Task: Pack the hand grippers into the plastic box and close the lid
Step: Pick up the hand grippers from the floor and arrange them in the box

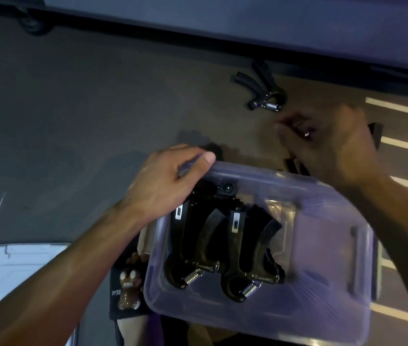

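Packing step under way: two black hand grippers (222, 248) lie side by side in the clear plastic box (322, 283), springs toward the viewer. Left hand (170, 181) grips the box's far-left corner, thumb over the rim. Right hand (332, 148) hovers beyond the box over a partly hidden black object (blurred; cannot tell whether it holds anything). A third hand gripper (262, 91) sits loose on the floor. White lid (18, 270) lies off, lower left. Next, probably: fetch strays, then fit lid.
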